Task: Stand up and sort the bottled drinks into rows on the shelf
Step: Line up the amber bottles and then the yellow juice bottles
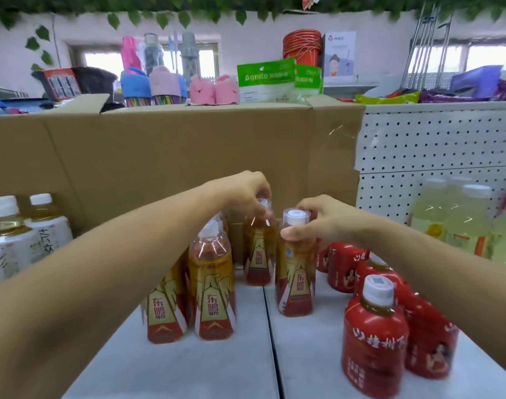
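On the grey shelf stand several orange-and-red labelled drink bottles with white caps. My left hand grips the cap of the rear orange bottle, which stands upright near the cardboard. My right hand holds the neck of another orange bottle, upright just right of the shelf seam. Two more orange bottles stand in a row at front left. A row of red-wrapped bottles runs along the right.
A large cardboard box forms a wall behind the shelf. White-labelled tea bottles stand at the left, pale yellow bottles at the right before a white pegboard. Assorted goods fill the upper shelf.
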`<state>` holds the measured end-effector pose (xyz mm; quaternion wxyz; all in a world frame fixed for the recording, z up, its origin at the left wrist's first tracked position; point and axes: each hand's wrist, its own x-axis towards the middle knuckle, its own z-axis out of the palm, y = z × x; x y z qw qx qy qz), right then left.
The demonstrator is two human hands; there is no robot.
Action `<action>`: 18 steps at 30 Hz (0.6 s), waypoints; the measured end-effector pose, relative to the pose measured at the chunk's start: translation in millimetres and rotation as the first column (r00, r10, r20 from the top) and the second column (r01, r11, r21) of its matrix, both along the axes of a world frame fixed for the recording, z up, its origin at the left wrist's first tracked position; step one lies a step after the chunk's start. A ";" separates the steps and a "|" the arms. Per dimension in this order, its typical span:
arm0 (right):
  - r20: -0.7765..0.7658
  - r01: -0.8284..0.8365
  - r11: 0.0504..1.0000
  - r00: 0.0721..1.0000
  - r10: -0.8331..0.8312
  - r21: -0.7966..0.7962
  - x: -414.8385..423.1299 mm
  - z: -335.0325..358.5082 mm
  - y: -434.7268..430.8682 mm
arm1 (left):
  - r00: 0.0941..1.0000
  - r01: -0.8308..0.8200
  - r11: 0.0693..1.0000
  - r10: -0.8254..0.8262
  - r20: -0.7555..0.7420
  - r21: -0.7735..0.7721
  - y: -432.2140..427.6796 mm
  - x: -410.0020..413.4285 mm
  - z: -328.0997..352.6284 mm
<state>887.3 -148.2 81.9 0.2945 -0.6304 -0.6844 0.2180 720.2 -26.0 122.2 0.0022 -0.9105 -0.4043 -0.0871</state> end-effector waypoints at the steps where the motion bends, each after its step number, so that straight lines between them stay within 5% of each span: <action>1: 0.007 0.017 1.000 1.000 -0.017 0.023 -0.2 0.2 -3.6 | 1.000 0.023 1.000 -0.023 0.014 0.008 -5.7 -1.1 1.7; 18: 0.081 0.093 0.978 0.991 -0.109 0.189 -56.3 37.6 -86.5 | 0.951 0.215 0.962 -0.246 0.188 0.170 -127.7 -95.7 30.0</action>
